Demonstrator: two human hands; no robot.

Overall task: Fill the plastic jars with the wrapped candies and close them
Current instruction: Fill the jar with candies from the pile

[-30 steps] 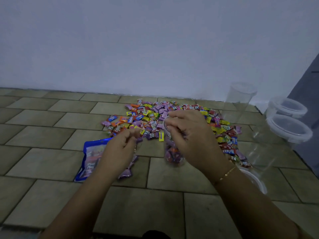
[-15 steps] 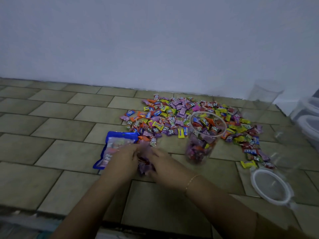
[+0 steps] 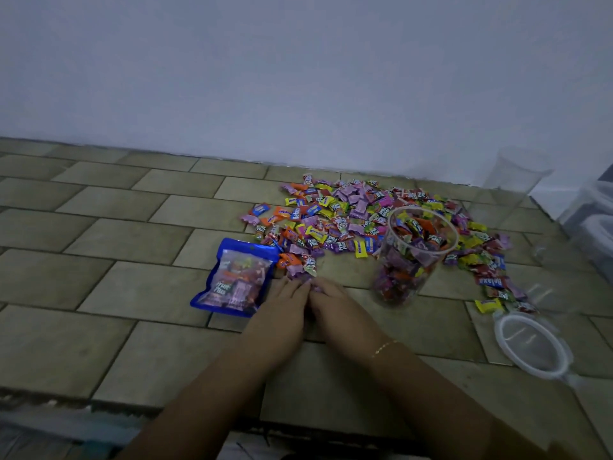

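Both hands are laid side by side on the tiled floor [image 3: 139, 293], at about 6 o'clock from the candy pile [image 3: 358, 220]. A few purple candies [image 3: 300, 272] are gathered under the fingertips of the left hand [image 3: 282, 310] and the right hand [image 3: 335, 307]; whether either grip is clenched on them cannot be told, since the fingers hide what lies beneath. An open clear jar [image 3: 409, 257], partly filled, stands at 3 o'clock from the hands, touching the pile. Its lid [image 3: 530, 346] lies well apart at 4 o'clock. A blue candy bag [image 3: 232, 277] lies just beside the left hand at 10 o'clock. The wrapped candies are judged light, small and slippery, best scooped in cupped handfuls. The jar is judged thin-walled and easily tipped, so it is best steadied by its side wall near the rim.
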